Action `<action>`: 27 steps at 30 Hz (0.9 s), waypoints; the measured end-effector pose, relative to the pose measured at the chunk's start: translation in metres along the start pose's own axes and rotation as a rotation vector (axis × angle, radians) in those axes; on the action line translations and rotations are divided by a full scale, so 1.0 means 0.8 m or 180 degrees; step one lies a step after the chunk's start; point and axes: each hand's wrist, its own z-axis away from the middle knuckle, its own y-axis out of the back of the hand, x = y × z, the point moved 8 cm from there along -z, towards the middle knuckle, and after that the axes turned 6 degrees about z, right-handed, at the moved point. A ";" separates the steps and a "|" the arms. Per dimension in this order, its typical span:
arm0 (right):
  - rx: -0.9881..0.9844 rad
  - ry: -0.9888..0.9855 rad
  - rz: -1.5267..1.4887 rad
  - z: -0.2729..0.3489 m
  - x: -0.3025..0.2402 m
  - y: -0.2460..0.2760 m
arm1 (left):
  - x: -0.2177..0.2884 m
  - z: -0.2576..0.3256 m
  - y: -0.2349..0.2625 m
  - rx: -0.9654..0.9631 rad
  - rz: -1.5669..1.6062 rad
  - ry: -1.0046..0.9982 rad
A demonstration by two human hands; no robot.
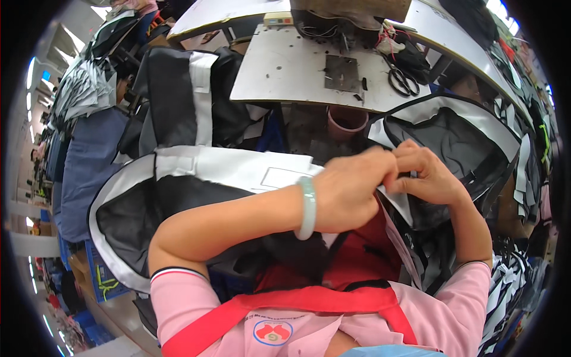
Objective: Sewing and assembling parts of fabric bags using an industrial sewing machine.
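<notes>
My left hand (351, 190), with a pale green bangle at its wrist, reaches across to meet my right hand (431, 175). Both are closed, fingertips pinched close together at the white edging (397, 205) of a black-and-white fabric piece. Its black mesh part with a white border (455, 134) spreads out beyond my right hand. Left of my hands lies more sewn fabric, with a wide white band (238, 166) and a rounded black mesh end (128, 217). My fingers hide the exact spot they grip. A red apron (369, 250) covers my lap.
Ahead stands a white sewing table (267, 71) with a metal plate (341, 72), black-handled scissors (403, 82) and scraps. A machine (351, 12) sits at its far side. Below it is a pinkish bin (348, 122). Piled fabric (89, 95) rises at left, with more cut strips (508, 285) at right.
</notes>
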 end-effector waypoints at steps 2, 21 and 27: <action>0.0360 0.0034 0.0210 -0.010 -0.001 0.014 | 0.008 -0.008 0.028 0.0225 -0.1000 -0.0056; 0.1603 -0.0961 -0.0053 -0.085 0.131 0.078 | -0.189 -0.060 0.113 0.1481 0.0361 0.0735; 0.1669 -0.1279 -0.0274 -0.101 0.168 0.097 | -0.220 -0.102 0.136 0.1672 0.0938 0.0793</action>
